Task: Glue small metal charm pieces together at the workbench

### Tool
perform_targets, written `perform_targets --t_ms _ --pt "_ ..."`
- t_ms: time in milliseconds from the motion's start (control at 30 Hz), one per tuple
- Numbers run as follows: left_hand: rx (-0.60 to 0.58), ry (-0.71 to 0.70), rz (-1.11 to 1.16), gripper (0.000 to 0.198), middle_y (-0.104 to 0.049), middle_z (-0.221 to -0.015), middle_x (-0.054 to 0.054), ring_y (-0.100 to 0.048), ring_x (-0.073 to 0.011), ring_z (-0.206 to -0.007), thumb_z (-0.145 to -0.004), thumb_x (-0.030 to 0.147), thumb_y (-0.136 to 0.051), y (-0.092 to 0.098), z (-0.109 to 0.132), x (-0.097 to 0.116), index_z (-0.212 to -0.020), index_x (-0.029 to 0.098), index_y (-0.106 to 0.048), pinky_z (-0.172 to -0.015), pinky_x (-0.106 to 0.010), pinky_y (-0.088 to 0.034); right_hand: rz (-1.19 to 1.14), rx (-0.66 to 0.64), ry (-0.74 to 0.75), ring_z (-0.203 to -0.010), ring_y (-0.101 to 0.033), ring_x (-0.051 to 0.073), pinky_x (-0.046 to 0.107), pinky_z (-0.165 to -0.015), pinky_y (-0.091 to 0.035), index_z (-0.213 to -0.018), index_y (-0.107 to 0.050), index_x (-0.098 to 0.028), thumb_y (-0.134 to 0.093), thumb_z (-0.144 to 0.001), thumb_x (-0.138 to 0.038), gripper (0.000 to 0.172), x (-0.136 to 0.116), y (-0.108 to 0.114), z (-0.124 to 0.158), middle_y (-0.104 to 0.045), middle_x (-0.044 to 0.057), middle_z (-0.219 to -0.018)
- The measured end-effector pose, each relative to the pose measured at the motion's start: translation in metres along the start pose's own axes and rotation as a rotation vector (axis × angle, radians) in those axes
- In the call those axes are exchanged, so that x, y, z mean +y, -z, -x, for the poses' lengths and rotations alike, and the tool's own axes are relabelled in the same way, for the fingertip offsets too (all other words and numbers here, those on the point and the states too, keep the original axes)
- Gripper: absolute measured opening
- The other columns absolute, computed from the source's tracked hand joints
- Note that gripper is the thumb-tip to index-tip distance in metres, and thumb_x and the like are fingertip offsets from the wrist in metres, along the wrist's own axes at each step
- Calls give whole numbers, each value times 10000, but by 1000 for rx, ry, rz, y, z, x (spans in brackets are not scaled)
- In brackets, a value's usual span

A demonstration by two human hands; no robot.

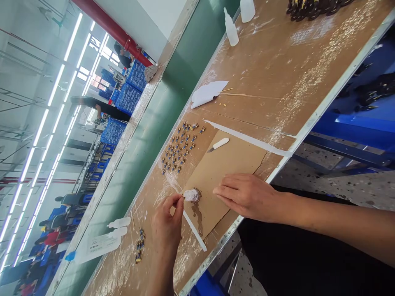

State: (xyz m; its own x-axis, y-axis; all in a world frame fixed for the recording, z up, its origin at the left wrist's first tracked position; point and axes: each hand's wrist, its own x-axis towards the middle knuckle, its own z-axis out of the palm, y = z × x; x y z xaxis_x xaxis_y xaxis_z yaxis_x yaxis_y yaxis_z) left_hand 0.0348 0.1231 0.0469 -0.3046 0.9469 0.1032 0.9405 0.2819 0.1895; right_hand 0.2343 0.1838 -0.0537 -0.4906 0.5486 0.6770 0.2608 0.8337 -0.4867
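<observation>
My left hand (168,218) pinches something too small to make out, right beside a small round container with whitish contents (191,195). My right hand (239,193) rests over the brown cardboard sheet (228,168), its fingers together and pointing toward the container; what they hold, if anything, is hidden. Dark wet stains mark the cardboard below the container. A white-handled knife (219,144) lies on the upper part of the sheet. Beyond the sheet, many small blue and gold pieces (179,148) are spread on the table.
More small pieces (140,246) lie left of my left hand. White bottles (231,28) stand at the far end; others (119,223) lie near a paper sheet. A crumpled white paper (208,93) sits beside thin sticks. Dark items (314,8) are at top right. People work in the background.
</observation>
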Motion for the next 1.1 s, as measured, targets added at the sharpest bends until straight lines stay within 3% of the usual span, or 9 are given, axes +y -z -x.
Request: perform_targets --t_ms 233,433,733,1100 --pt "52 37 42 201 -685 -754 -7 -628 -187 -733 -751 397 -545 9 5 2 -729 234 -662 -703 -277 -452 -12 11 5 -676 -485 124 244 -649 -391 -854 -606 -142 -430 -902 -168 184 -1 2 1 -552 29 -711" --pt "202 268 81 340 -694 -754 -40 -630 -234 -760 -678 536 -587 21 41 -16 -729 214 -685 -720 -331 -476 -44 40 11 -678 -510 122 243 -652 -408 -854 -610 -140 -449 -896 -169 169 -1 3 3 -572 34 -721" --pt "237 597 257 475 -698 -809 -68 -636 -260 -843 -589 625 -608 -12 104 -69 -752 185 -681 -780 -362 -483 -29 45 44 -672 -533 121 243 -642 -411 -822 -609 -148 -439 -900 -159 187 -1 3 2 -590 42 -714" --pt "207 544 388 425 -689 -848 -66 -620 -220 -851 -644 565 -632 -28 113 -83 -805 175 -683 -813 -327 -450 1 42 74 -668 -545 124 245 -638 -423 -799 -615 -146 -465 -894 -169 179 0 1 4 -601 44 -720"
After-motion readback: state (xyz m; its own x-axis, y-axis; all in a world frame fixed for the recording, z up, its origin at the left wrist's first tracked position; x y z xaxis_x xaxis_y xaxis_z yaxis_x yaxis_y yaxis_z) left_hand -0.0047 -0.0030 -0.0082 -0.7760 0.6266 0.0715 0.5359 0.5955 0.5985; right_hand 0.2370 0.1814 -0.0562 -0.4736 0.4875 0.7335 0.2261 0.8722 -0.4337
